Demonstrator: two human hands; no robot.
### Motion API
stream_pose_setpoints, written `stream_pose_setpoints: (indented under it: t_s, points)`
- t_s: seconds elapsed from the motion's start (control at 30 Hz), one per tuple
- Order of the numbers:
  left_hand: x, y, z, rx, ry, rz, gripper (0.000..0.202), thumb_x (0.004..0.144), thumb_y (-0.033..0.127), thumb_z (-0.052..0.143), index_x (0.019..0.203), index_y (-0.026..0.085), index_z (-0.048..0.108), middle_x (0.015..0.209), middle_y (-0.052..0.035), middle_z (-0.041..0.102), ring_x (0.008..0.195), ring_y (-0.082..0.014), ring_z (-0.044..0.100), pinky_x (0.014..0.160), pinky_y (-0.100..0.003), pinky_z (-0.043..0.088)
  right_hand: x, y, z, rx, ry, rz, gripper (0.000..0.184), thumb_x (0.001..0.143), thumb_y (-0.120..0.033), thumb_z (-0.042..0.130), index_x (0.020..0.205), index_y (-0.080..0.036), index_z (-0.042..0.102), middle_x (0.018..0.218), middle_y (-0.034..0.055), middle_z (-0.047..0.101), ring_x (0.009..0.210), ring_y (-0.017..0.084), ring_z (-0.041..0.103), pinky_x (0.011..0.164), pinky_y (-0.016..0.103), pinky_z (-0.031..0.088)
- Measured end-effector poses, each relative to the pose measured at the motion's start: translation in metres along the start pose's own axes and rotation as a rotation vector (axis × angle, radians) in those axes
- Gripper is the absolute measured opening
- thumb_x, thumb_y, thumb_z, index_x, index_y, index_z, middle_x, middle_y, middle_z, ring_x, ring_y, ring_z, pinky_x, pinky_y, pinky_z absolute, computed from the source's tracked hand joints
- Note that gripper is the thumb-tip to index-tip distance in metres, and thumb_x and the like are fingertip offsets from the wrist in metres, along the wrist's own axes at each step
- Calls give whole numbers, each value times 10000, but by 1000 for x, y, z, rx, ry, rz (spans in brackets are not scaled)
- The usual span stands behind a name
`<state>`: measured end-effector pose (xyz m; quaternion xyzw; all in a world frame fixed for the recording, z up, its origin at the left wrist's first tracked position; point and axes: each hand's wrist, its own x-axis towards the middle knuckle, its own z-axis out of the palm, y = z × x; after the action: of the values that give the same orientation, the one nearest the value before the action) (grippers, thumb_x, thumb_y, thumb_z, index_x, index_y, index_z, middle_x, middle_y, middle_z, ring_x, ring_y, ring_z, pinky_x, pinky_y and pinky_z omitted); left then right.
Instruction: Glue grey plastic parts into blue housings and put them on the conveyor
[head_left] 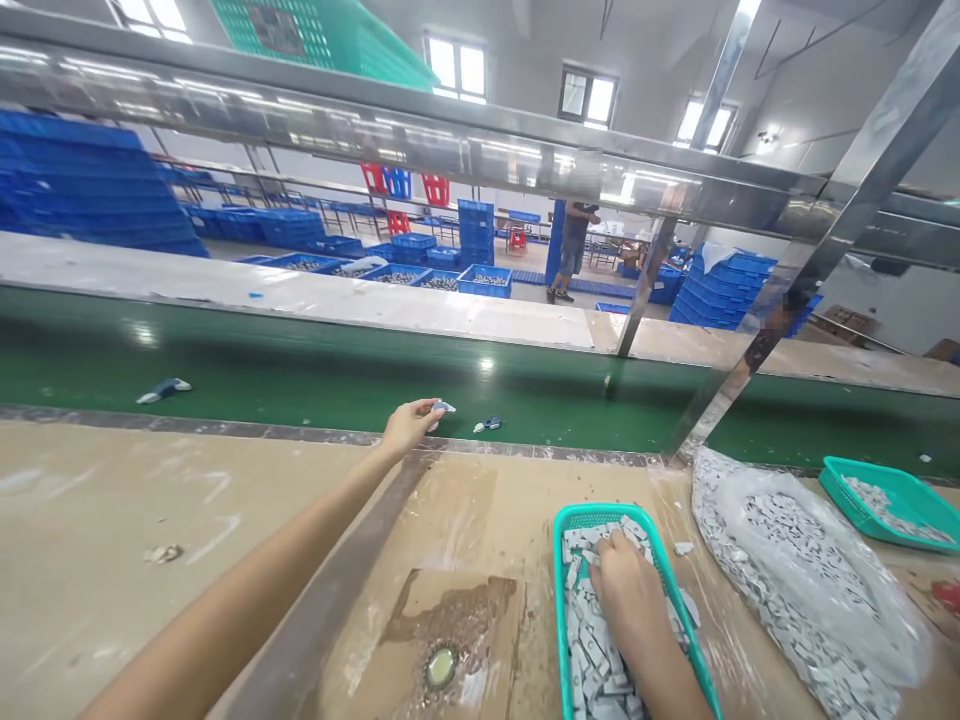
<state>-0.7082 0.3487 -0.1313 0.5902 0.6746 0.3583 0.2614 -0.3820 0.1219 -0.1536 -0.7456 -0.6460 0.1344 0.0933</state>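
Note:
My left hand (409,428) reaches out over the edge of a green conveyor belt (300,370), pinching a small white-and-blue plastic part (443,407) in its fingertips. Another such part (488,424) lies on the belt just to the right, and a longer one (163,390) lies farther left. My right hand (626,585) is pressed into a heap of small grey-white pieces (596,670) inside a teal plastic tray (568,600). Its fingers are partly hidden, so I cannot tell whether it grips any piece.
A clear plastic bag of grey-white pieces (795,580) and a second teal tray (840,478) lie to the right on the bench (112,500). Steel frame rails (450,140) cross above the belt. Blue crates and a standing person (574,245) are beyond.

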Motion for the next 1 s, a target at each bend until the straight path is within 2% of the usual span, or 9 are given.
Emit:
stream_pose_setpoints:
  t_s: [0.13,0.2,0.27,0.37,0.5,0.67,0.77,0.87,1.0]
  points:
    - [15,6,23,182,54,31,341,943,379,621,1167,123,631,1112,-106,656,1035,-242,628,952,-457,504,0,6,4,168,30,-32,163,913,-159,498,913,-170,661,803,76,697,782,226,673,657,273,403]
    - [13,7,35,258,128,37,374,942,372,618,1223,127,607,1244,-139,601,1195,-294,550,1047,-533,425,-1,7,4,281,43,-31,148,916,-215,484,897,-186,628,611,7,620,622,200,629,599,266,376]
    - [9,9,46,299,173,62,397,949,350,600,1276,125,578,1356,-161,529,1303,-330,461,1100,-575,353,-2,8,4,396,67,-19,130,892,-229,469,886,-198,595,550,-24,573,573,187,604,574,259,370]
    - [3,13,59,292,77,164,364,931,332,627,1240,141,606,1339,-134,547,1300,-306,462,1103,-530,359,-3,9,4,559,73,1,118,847,-232,461,902,-207,562,576,-25,597,576,181,614,556,250,394]
    - [1,20,65,203,-75,206,268,868,348,716,1032,140,675,1134,-91,641,1138,-255,570,1035,-463,436,-3,8,9,717,7,-4,145,825,-339,526,895,-215,549,579,-23,611,567,191,642,512,246,442]
    - [1,31,51,-60,-42,30,220,907,341,680,933,123,657,955,-64,659,950,-209,630,918,-418,513,0,7,11,786,3,-20,262,779,-456,613,848,-212,549,567,-6,636,555,203,671,481,249,479]
    - [-12,42,37,-312,-32,-97,216,942,328,633,929,113,635,860,-45,656,816,-176,645,809,-362,551,0,7,11,796,43,-44,205,800,-425,552,813,-222,528,538,-6,633,475,199,652,422,252,471]
    - [-46,51,18,-603,-156,-191,231,983,279,551,838,117,630,814,-59,676,763,-151,656,768,-296,574,-2,9,12,801,117,-101,118,845,-340,470,765,-259,499,511,-20,634,418,183,644,380,227,446]
    - [-109,45,-8,-904,-384,-297,160,952,208,584,868,146,706,896,-48,713,835,-137,674,790,-211,579,-5,12,8,752,334,-270,203,944,-326,454,773,-273,550,514,-77,619,395,110,623,387,167,412]
